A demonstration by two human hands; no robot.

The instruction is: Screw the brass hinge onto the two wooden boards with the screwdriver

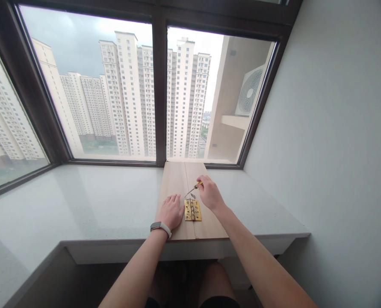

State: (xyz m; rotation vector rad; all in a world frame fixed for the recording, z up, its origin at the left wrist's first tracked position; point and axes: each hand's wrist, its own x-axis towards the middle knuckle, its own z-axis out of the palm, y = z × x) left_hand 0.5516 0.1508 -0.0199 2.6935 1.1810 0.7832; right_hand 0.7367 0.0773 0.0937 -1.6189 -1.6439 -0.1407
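Note:
A gold-coloured hinge (193, 210) lies unfolded across the seam between two pale wooden boards (174, 177). Just beyond its top edge is a small group of screws (193, 196). My right hand (209, 193) is closed around the yellow handle of a screwdriver (193, 188), whose shaft slants down to the left, its tip near the board above the hinge. My left hand (171, 211) rests flat on the left board, its fingers beside the hinge's left edge. The left wrist wears a band with a dark face.
The boards lie on a white counter (113, 205) that runs along the window. A dark window frame (160, 85) rises behind them, and a pale wall (338, 128) stands at the right. The counter's front edge is close to my forearms.

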